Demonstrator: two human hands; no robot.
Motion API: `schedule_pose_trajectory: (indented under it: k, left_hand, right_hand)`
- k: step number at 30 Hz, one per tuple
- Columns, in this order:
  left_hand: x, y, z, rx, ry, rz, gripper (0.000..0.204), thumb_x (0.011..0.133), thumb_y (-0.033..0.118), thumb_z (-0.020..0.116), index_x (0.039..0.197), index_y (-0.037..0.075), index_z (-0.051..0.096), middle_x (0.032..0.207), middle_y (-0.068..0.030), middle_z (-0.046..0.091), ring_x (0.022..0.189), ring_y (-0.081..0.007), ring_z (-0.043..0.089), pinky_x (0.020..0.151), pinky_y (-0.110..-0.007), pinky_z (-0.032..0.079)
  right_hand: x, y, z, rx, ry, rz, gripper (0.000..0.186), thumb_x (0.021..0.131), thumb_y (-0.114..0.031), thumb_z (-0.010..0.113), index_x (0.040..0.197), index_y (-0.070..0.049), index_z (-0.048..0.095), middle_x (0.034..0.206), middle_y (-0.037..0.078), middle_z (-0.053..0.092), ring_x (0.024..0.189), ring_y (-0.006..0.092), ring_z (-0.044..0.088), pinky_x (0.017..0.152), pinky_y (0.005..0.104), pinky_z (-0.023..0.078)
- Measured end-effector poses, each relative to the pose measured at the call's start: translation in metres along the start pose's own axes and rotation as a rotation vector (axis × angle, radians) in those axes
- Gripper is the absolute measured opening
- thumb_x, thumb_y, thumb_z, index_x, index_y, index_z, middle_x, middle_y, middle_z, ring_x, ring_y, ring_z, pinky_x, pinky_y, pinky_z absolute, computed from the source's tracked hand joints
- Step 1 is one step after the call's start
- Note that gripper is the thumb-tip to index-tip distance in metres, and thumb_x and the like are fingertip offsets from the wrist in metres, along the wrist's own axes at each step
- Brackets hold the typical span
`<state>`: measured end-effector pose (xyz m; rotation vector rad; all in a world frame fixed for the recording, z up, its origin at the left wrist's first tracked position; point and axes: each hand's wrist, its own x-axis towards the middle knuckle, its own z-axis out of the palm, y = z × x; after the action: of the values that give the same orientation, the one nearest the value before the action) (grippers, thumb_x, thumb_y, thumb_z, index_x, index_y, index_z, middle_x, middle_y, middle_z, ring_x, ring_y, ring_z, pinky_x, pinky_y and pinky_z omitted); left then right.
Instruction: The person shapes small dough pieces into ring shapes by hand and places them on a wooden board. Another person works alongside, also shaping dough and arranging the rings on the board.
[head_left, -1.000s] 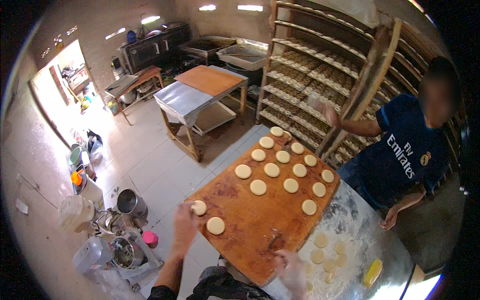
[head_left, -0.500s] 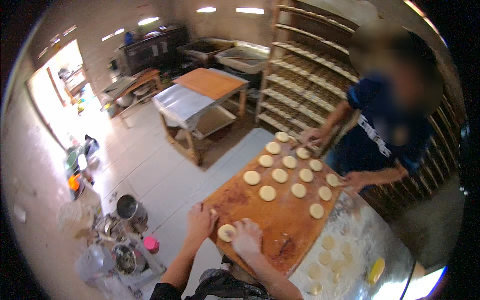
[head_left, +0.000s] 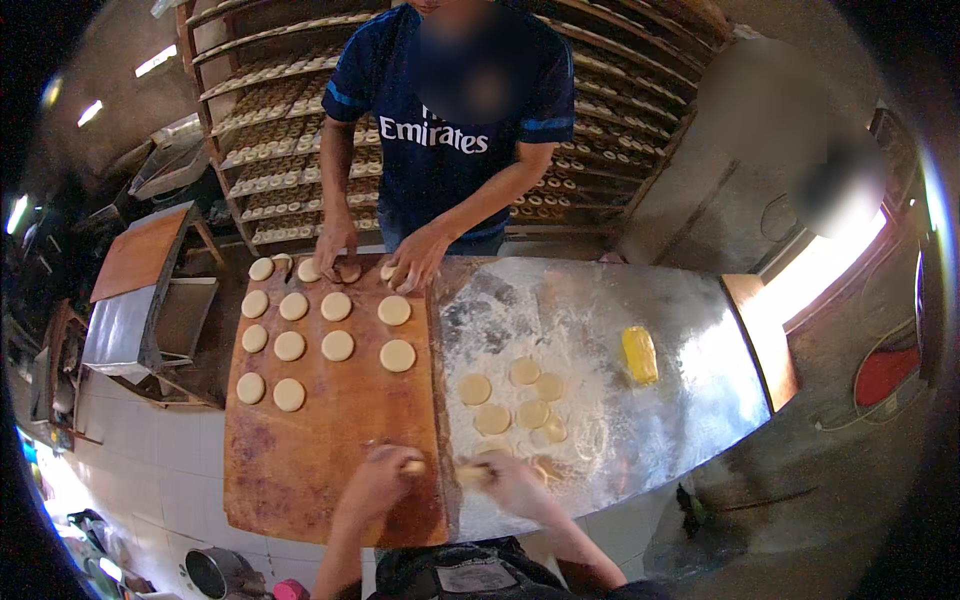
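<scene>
My left hand is closed round a small pale dough piece, over the near right part of the brown wooden board. Just past the board's right edge, my right hand grips a pale dough disc low over the floured metal tabletop; motion smears both. Rows of thick round dough discs lie on the far half of the board. Several thinner, yellower dough rounds rest in the flour beyond my right hand.
Across the table a co-worker in a dark blue shirt has both hands at discs on the board's far edge. Behind stands a rack of filled trays. A yellow packet-like block lies on the metal top. A metal pot stands at lower left.
The view has swung to the right. My right hand has left the board for the metal top, and the disc it touched there is gone from that spot. My left hand has shifted rightward.
</scene>
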<state>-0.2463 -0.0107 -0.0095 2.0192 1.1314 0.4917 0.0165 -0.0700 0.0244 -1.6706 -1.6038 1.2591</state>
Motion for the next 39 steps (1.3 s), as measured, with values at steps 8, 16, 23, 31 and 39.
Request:
schedule_pose_trajectory:
  k: [8,16,23,31,39]
  left_hand:
    - [0.133,0.089,0.173,0.145,-0.107,0.416,0.035,0.086,0.027,0.068,0.115,0.008,0.065,0.104,-0.0198,0.066,0.096,-0.0367,0.065,0.086,-0.046,0.051]
    - [0.062,-0.046,-0.039,0.389,0.91,-0.047,0.021,0.085,0.023,0.065,0.09,0.004,0.069,0.077,-0.0218,0.063,0.079,-0.0432,0.062,0.069,-0.051,0.05]
    - [0.0,-0.164,-0.173,0.704,0.62,-0.631,0.046,0.093,0.036,0.062,0.127,0.006,0.055,0.112,-0.0195,0.061,0.11,-0.0345,0.057,0.095,-0.049,0.046]
    - [0.003,-0.139,-0.164,0.068,0.574,-0.407,0.022,0.09,0.019,0.068,0.099,0.002,0.059,0.092,-0.0179,0.061,0.093,-0.0374,0.06,0.078,-0.045,0.049]
    - [0.039,0.033,0.009,-0.048,-0.052,0.08,0.025,0.094,0.019,0.06,0.113,0.003,0.064,0.109,-0.0194,0.065,0.11,-0.0375,0.06,0.096,-0.044,0.047]
  right_hand:
    - [-0.053,0.122,-0.125,-0.252,0.492,0.139,0.027,0.081,-0.001,0.073,0.107,-0.006,0.069,0.106,0.014,0.07,0.097,0.0294,0.068,0.089,0.0391,0.052]
    - [0.073,0.053,-0.041,-0.286,0.447,-0.158,0.022,0.082,-0.009,0.069,0.103,-0.008,0.071,0.103,0.015,0.072,0.102,0.0337,0.067,0.091,0.0426,0.051]
    - [0.234,-0.114,0.207,-0.588,0.381,-0.657,0.034,0.091,-0.04,0.064,0.09,-0.007,0.071,0.092,0.016,0.069,0.09,0.0388,0.066,0.081,0.0508,0.052]
    - [0.178,-0.099,0.177,-0.015,-0.163,-0.486,0.029,0.095,-0.019,0.061,0.12,-0.005,0.054,0.111,0.02,0.062,0.107,0.0333,0.062,0.089,0.0453,0.049]
    - [0.008,0.065,-0.084,-0.103,0.32,0.167,0.031,0.088,-0.014,0.07,0.119,-0.01,0.069,0.125,0.015,0.066,0.111,0.0292,0.064,0.091,0.0386,0.053]
